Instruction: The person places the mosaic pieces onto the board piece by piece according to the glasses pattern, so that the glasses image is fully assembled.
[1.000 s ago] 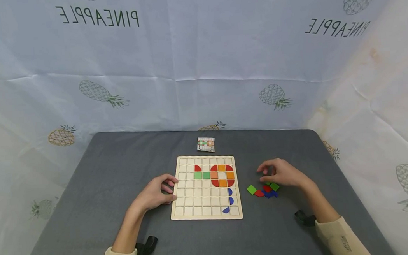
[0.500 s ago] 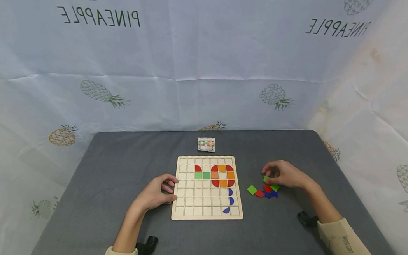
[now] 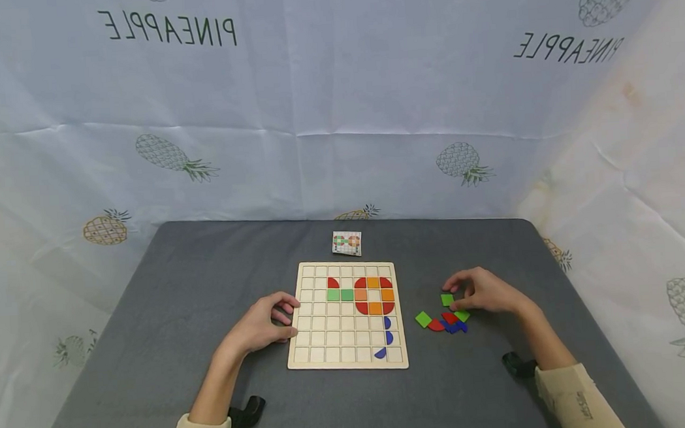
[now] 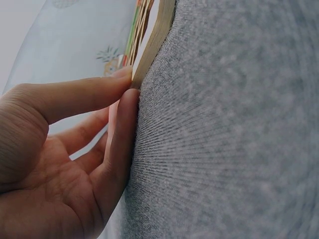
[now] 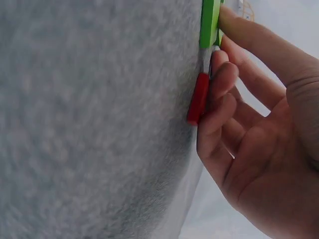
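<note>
My left hand (image 3: 267, 322) pinches the left edge of a wooden grid board (image 3: 321, 340); in the left wrist view the thumb lies along the board's rim (image 4: 154, 42). To the right of the board my right hand (image 3: 482, 290) bends over a small heap of loose tiles. A green square tile (image 3: 447, 300) shows between its thumb and fingertips. Seen from the right wrist, the thumb meets a green tile (image 5: 210, 25), while the other fingers curl close beside a red tile (image 5: 199, 99). I cannot tell whether this hand grips a tile.
Red and orange tiles form a ring (image 3: 373, 295) on the board, with two green squares (image 3: 339, 295) and a red quarter-circle (image 3: 332, 283) beside it. Blue half-circles (image 3: 388, 337) lie lower right. Behind stands a pattern card (image 3: 347, 243). Loose red (image 3: 436, 325) and blue (image 3: 454, 327) tiles lie in the heap.
My right hand has drawn slightly to the right, and the green square it was covering now shows. The left hand stays at the board's edge.
</note>
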The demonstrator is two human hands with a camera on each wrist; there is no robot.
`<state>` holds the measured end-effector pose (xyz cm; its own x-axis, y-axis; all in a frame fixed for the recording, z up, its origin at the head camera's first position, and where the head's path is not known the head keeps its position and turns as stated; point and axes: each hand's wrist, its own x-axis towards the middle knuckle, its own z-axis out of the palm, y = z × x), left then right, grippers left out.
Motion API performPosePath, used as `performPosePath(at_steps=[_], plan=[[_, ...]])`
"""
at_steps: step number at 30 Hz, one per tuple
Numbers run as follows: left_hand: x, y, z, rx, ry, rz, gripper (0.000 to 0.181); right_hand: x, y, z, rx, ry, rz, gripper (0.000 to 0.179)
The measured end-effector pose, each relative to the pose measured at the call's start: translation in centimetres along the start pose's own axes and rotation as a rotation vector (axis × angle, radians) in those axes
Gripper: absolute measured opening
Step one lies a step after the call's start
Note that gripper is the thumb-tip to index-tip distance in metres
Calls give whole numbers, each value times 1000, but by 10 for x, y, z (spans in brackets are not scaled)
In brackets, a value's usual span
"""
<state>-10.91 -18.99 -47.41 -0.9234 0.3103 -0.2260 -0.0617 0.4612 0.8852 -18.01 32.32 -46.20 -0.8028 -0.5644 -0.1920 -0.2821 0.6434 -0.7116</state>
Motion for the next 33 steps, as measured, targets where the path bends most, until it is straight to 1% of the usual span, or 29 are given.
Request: performPosePath(at_steps=[7,14,19,24,28,33], plan=[[1,0,0,6,1,-8,48,0,10,-5,66,-25,-9,30],[0,1,0,0,0,-1,48,1,13,-6,51,-38,-24,28],[-1,2,0,-3,3,-9,48,1,8,-4,28,-38,-23,26],[0,1,0,9,6,-18,48,3,3,-1,-21,1,-61,25],[-1,2,0,7,4,-7,48,9,-7,2,-62,48,-64,27],[-1,1,1,9,10,-8,48,18,-25,6,-82,85,-38,27]])
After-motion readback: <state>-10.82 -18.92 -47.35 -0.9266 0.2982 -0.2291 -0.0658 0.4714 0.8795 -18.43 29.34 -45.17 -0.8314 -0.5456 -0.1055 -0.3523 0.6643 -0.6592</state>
